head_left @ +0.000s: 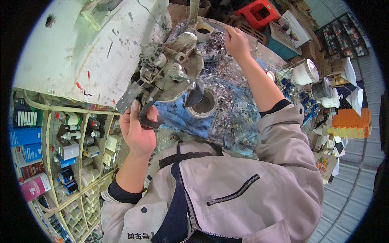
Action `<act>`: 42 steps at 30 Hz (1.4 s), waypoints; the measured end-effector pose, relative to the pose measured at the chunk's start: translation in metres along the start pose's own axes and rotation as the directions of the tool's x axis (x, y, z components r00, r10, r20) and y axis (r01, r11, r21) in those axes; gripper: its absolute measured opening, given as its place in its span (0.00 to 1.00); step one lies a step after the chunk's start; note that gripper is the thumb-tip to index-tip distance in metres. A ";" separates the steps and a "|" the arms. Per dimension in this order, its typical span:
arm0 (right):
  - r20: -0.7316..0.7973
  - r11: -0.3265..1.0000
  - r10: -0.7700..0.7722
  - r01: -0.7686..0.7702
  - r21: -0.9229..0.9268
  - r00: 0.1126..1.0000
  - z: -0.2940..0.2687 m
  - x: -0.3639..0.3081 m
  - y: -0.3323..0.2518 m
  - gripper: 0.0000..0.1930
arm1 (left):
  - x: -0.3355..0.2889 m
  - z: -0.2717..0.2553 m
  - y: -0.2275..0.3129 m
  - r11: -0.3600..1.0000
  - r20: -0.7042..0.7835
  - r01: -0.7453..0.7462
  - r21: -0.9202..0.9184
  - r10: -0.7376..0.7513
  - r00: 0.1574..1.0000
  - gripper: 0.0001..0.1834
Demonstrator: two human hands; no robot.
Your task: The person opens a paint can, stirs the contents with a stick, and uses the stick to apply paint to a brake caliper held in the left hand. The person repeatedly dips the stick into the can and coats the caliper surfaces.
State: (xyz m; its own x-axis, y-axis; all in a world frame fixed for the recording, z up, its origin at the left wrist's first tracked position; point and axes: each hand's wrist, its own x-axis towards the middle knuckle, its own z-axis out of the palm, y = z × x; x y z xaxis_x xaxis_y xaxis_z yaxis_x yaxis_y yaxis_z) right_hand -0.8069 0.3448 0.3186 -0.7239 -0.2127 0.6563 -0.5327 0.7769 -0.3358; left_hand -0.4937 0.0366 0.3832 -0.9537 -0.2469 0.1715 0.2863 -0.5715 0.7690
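My left hand (137, 129) is closed round the lower strip of a dark grey, mechanical-looking piece (172, 75) with a gear-like wheel, knobs and curved plates. The piece is held up over the paint-spattered work table (235, 97). Beyond it, my right hand (238, 42) is closed, fingertips pinched beside a pale cup (203, 31) of dark liquid. Whatever is between those fingers is too small to make out. A grey-crusted round bowl (202, 103) stands under the piece's right edge, next to a blue cloth (182, 117).
A large white, paint-marked panel (109, 52) borders the left side. Below it, shelves (83, 150) hold bottles and boxes. A red plastic stool (259, 14) and a teal box (283, 42) stand at the far right. White tubs (306, 73) and blue items (300, 97) crowd the right.
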 end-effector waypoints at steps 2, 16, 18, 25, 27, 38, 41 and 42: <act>-0.027 0.999 -0.046 0.046 0.008 0.999 0.003 -0.002 0.000 0.12 | -0.002 0.002 0.003 0.999 0.027 -0.007 0.042 0.006 1.000 0.12; -0.130 0.996 -0.075 0.081 0.046 0.989 0.007 -0.005 -0.003 0.12 | -0.004 0.007 0.005 0.999 -0.026 0.017 0.051 -0.016 1.000 0.14; -0.129 0.997 -0.063 0.069 0.044 0.990 0.006 -0.005 -0.003 0.12 | -0.004 0.008 0.005 1.000 0.006 0.011 0.020 -0.011 1.000 0.14; -0.140 0.996 -0.061 0.069 0.048 0.988 0.006 -0.008 -0.004 0.11 | -0.004 0.009 0.005 0.993 -0.094 0.034 0.113 -0.023 0.995 0.14; -0.137 0.997 -0.065 0.071 0.037 0.988 0.007 -0.009 -0.004 0.12 | -0.003 0.006 0.005 0.998 -0.001 0.004 0.069 -0.004 1.000 0.14; -0.169 0.993 -0.105 0.111 0.028 0.980 0.008 -0.014 -0.006 0.12 | -0.004 0.010 0.006 0.990 -0.048 0.041 0.132 -0.035 0.998 0.15; -0.150 0.995 -0.096 0.101 0.024 0.984 0.009 -0.016 -0.005 0.12 | -0.003 0.010 0.005 0.988 -0.079 0.031 0.150 -0.019 0.997 0.15; -0.152 0.995 -0.093 0.098 0.026 0.984 0.010 -0.016 -0.004 0.12 | -0.003 0.010 0.005 0.994 -0.059 0.025 0.102 -0.019 0.998 0.15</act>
State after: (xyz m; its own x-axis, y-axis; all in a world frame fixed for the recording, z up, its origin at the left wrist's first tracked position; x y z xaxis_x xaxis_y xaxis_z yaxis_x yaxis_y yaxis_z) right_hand -0.7974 0.3389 0.3028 -0.5958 -0.1918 0.7799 -0.6125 0.7366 -0.2868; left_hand -0.4903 0.0422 0.3923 -0.9519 -0.2816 0.1203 0.2514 -0.4944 0.8321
